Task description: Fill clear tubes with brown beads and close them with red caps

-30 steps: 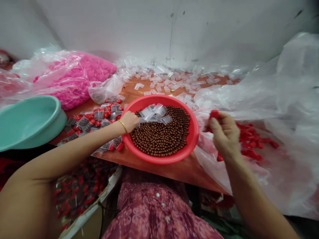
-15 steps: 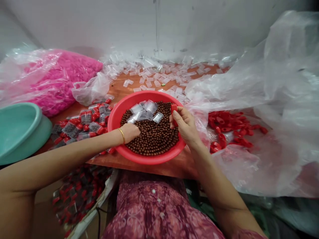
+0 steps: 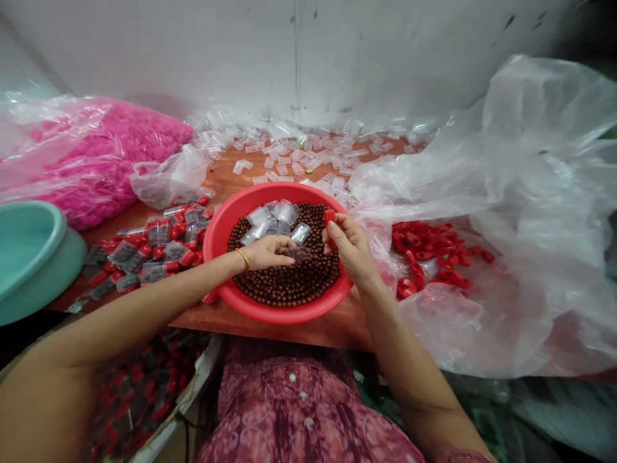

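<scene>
a red plastic basin sits beneath both hands, holding round brown beads. the left hand, fingers buried among them half a second ago, is now above them, pinching what looks like a clear plastic case, blurred. the right hand grips a red plastic cap, so case and cap now show near each other.

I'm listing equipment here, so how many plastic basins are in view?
2: a red basin in the middle, below the left hand, and a teal basin at the left edge, partly cut off. Others may be hidden.
</scene>
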Motion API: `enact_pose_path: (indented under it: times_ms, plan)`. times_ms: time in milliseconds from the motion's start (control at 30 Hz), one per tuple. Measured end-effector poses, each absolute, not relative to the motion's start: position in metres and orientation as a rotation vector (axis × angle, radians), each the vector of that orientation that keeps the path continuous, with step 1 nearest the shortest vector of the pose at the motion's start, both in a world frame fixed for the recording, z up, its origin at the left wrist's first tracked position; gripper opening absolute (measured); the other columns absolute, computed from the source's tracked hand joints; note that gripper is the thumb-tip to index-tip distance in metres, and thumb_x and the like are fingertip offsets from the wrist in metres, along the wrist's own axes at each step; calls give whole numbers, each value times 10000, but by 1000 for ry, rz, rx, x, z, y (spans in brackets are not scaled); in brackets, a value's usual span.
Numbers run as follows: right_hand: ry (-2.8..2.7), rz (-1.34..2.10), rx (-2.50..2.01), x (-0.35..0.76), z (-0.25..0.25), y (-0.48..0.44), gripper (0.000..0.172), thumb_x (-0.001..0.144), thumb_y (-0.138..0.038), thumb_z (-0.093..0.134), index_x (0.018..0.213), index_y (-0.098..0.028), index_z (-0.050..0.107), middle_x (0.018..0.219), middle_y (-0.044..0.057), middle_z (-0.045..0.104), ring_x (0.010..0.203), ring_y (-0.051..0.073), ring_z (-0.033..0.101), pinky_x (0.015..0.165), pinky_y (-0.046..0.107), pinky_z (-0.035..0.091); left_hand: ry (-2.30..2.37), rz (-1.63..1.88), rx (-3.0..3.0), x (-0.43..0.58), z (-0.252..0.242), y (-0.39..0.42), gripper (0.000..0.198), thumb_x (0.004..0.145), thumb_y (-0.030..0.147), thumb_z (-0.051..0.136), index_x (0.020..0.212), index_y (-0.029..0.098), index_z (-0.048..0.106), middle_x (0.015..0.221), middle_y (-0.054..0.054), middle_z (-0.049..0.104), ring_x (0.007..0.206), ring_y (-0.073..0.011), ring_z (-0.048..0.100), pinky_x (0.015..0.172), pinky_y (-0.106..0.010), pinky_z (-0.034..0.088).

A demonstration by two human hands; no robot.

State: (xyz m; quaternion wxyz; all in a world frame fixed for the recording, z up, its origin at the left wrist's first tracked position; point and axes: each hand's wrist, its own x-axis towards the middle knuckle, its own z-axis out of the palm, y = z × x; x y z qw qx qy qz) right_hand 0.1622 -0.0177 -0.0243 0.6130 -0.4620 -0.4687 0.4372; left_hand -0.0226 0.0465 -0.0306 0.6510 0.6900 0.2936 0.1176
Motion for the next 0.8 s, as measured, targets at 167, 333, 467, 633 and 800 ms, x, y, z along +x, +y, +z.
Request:
enact_pose_path:
  times_ms: [167,333,467,633,800]
  plan:
    - [-1096,1026,-1101,159,-22,-19,367,747,-512,618,902,-194,520,579,-76,473,436,50,386,401,189,311,629,469,1133,-20,-15,29,535,570,275,821,1002,132,540,867,-40,674,772,-116,638,744,-243,494]
    - [-1128,998,-1129,157,-23,-20,358,749,-506,602,913,-197,526,577,-72,443,441,56,338,403,203,262,671,532,1058,-18,-11,21,476,570,269,820,926,124,539,776,-12,648,668,-91,623,681,-223,494]
    - [-1225,1017,-1153,158,-19,-21,307,727,-427,625,924,-206,548,656,-42,516,490,72,391,438,212,304,712,495,1125,-18,-12,22,435,589,282,790,891,130,517,699,17,616,565,-75,587,597,-217,474]
    - [-1423,1077,-1105,159,-13,-24,296,648,-303,674,911,-203,581,847,3,625,732,128,558,668,250,448,623,371,1162,-19,-11,21,419,595,275,765,898,126,517,681,17,614,519,-73,572,554,-215,455]
    - [-1552,1092,-1077,157,-12,-25,200,658,-301,678,780,-191,564,711,-18,594,674,117,541,661,248,453,582,310,1173,-20,-12,20,412,579,276,761,879,124,521,676,12,629,520,-72,573,541,-202,455]
